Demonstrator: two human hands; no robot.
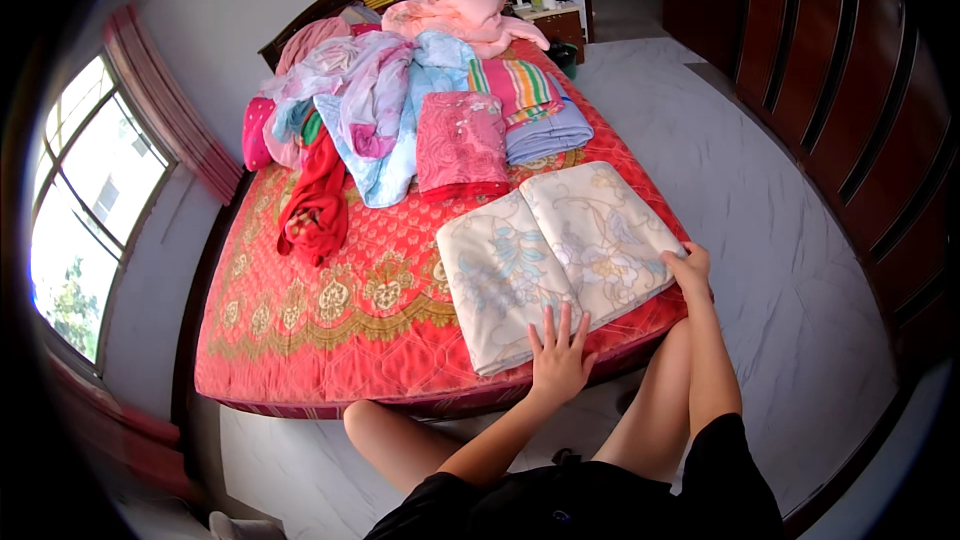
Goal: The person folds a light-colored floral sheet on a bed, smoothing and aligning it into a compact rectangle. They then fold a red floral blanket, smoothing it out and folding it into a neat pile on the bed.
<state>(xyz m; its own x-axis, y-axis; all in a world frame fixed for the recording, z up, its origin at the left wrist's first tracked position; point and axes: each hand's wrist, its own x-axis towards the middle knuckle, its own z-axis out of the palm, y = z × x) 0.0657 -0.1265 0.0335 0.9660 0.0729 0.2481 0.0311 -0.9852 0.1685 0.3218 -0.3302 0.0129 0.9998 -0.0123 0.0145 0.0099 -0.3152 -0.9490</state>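
A cream floral sheet (560,255) lies folded flat at the bed's near right corner, with a crease running down its middle. Over its near edge my left hand (560,360) is open, fingers spread and pointing away from me; its fingertips reach onto the cloth. At the sheet's right corner my right hand (690,268) is closed on the edge, thumb on top and some fingers hidden. Just beyond the sheet are a folded pink patterned cloth (462,140) and a folded blue quilt (552,133) with a striped cloth (515,88) on top.
Loose bedding (365,90) is heaped across the far left of the red quilted bed cover (290,315). A crumpled red cloth (318,205) trails from it. Beyond are a pink quilt (455,10), the headboard and a nightstand (560,25). A dark wardrobe (840,70) stands right, a window left.
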